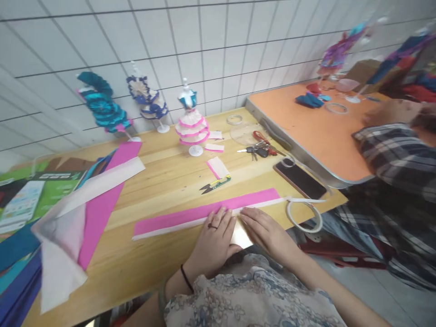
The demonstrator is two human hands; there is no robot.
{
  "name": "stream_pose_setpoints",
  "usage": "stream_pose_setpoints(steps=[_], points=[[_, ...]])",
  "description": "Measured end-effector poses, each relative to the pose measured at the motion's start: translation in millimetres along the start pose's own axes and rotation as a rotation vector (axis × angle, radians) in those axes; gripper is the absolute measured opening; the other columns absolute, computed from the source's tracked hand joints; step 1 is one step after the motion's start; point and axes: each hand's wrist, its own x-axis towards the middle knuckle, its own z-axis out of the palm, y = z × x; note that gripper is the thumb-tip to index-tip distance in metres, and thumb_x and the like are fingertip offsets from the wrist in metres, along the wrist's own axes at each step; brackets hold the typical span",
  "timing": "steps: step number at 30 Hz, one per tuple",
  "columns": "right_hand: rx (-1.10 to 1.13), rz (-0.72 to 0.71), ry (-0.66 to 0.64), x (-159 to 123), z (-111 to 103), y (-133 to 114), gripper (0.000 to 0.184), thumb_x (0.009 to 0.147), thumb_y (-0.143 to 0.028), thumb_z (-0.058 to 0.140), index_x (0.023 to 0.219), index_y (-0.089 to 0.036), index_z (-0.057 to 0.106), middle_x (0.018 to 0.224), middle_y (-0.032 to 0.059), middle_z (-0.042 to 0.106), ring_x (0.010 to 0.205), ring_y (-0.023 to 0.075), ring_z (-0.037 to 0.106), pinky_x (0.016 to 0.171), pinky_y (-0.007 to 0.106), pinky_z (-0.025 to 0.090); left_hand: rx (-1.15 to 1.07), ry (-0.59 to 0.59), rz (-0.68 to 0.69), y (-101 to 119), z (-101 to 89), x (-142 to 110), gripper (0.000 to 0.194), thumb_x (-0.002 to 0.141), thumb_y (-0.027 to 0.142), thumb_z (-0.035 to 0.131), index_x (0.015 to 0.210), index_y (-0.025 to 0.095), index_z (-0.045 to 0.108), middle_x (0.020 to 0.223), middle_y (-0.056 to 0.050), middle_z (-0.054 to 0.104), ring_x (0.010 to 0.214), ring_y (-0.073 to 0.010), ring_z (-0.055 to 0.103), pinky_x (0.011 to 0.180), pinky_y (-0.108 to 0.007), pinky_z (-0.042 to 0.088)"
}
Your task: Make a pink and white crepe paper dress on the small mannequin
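Observation:
A long pink paper strip [204, 210] lies across the table in front of me. Along its near edge runs a narrow white tape [190, 224], which continues right to a tape roll [309, 230] at the table's edge. My left hand [218, 234] rests flat on the strip's near edge, fingers stretched out. Beside it, my right hand [264, 227] lies with extended fingers touching the white tape. Neither hand grips anything that I can see. Thread snips [215, 184] lie beyond the strip, beside a small pink-edged white piece [218, 168].
Dress-form figures in ruffled paper stand at the back, one in white and pink [192, 127]. Pink and white paper lengths [102, 204] spread at left. Keys [260, 151] and a phone [301, 179] lie right. A person in a plaid sleeve [391, 150] is by the orange table [289, 109].

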Motion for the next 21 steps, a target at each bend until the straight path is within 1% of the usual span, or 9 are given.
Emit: stream_pose_setpoints(steps=[2, 5, 9, 13, 17, 21], points=[[0.035, -0.065, 0.016, 8, 8, -10, 0.036, 0.089, -0.015, 0.045, 0.124, -0.013, 0.053, 0.121, 0.0145, 0.060, 0.117, 0.0224, 0.052, 0.099, 0.043, 0.045, 0.033, 0.018, -0.082, -8, 0.0, -19, 0.066, 0.087, 0.056, 0.034, 0.136, 0.011, 0.035, 0.146, -0.012, 0.034, 0.138, -0.0271, 0.020, 0.111, -0.047, 0.024], [0.067, -0.166, 0.012, 26, 19, -25, 0.037, 0.089, -0.016, 0.047, 0.125, -0.012, 0.051, 0.121, 0.0145, 0.060, 0.118, 0.0224, 0.052, 0.101, 0.044, 0.045, 0.090, 0.035, -0.245, -20, -3.2, -50, 0.069, 0.086, 0.058, 0.035, 0.135, 0.010, 0.038, 0.145, -0.014, 0.035, 0.138, -0.0266, 0.022, 0.110, -0.048, 0.024], [0.080, -0.313, -0.029, 50, 35, -47, 0.039, 0.089, -0.018, 0.048, 0.127, -0.010, 0.050, 0.123, 0.0149, 0.059, 0.121, 0.0232, 0.049, 0.102, 0.043, 0.044, 0.148, 0.059, -0.474, -36, -8.7, -87, 0.065, 0.087, 0.056, 0.033, 0.132, 0.010, 0.042, 0.143, -0.013, 0.038, 0.136, -0.0267, 0.027, 0.111, -0.049, 0.023], [0.066, -0.399, -0.031, 66, 51, -65, 0.040, 0.089, -0.020, 0.049, 0.127, -0.008, 0.049, 0.125, 0.0157, 0.058, 0.123, 0.0242, 0.048, 0.102, 0.044, 0.043, 0.199, 0.115, -0.661, -52, -12.2, -118, 0.062, 0.088, 0.054, 0.032, 0.130, 0.010, 0.046, 0.140, -0.013, 0.041, 0.134, -0.0277, 0.032, 0.110, -0.051, 0.023], [0.046, -0.412, -0.025, 69, 62, -71, 0.039, 0.089, -0.021, 0.049, 0.126, -0.008, 0.051, 0.124, 0.0161, 0.058, 0.122, 0.0245, 0.049, 0.101, 0.044, 0.044, 0.236, 0.157, -0.782, -67, -16.3, -146, 0.057, 0.089, 0.050, 0.035, 0.128, 0.011, 0.049, 0.138, -0.012, 0.044, 0.132, -0.0286, 0.035, 0.108, -0.052, 0.026], [0.037, -0.410, -0.022, 67, 67, -71, 0.038, 0.089, -0.021, 0.050, 0.125, -0.009, 0.052, 0.124, 0.0158, 0.059, 0.121, 0.0242, 0.050, 0.102, 0.044, 0.043, 0.261, 0.188, -0.825, -77, -19.5, -166, 0.052, 0.090, 0.046, 0.037, 0.128, 0.012, 0.049, 0.138, -0.012, 0.045, 0.132, -0.0288, 0.036, 0.106, -0.053, 0.029]])
